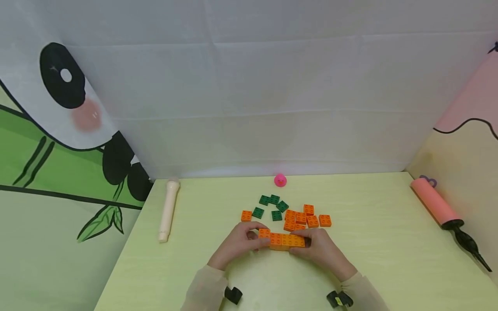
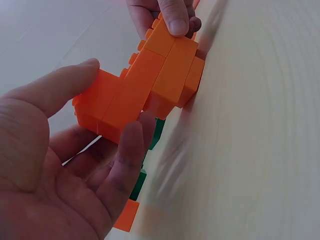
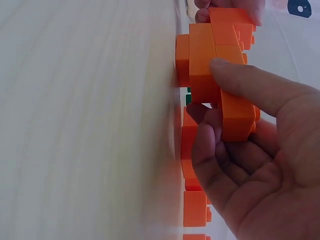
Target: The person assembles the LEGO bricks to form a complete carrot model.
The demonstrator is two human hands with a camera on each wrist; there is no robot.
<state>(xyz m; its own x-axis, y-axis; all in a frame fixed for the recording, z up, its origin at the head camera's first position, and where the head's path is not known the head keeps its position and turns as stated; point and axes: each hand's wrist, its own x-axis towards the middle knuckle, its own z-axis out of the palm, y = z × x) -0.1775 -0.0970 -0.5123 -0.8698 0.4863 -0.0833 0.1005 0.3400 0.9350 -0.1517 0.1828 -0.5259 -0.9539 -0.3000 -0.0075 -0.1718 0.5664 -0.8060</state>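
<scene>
Both hands hold a stepped block of joined orange toy bricks (image 1: 282,241) just above the tabletop. At its left end, my left hand (image 1: 238,244) pinches an end brick (image 2: 102,95) between thumb and fingers. My right hand (image 1: 320,249) grips the other end, its thumb pressed on the side of the bricks (image 3: 237,115) and its fingers curled beneath. The block's studs point up, and a narrower layer of bricks sits under its middle. Loose orange bricks (image 1: 301,217) lie behind the right hand, several of them touching. One orange brick (image 1: 246,216) lies behind the left hand.
Several green bricks (image 1: 276,215) are scattered behind the block. A small pink ball (image 1: 280,180) sits at the table's back edge. To the left lies a pale rolling pin (image 1: 169,210); at the right edge is a pink pump (image 1: 435,202) with a black nozzle.
</scene>
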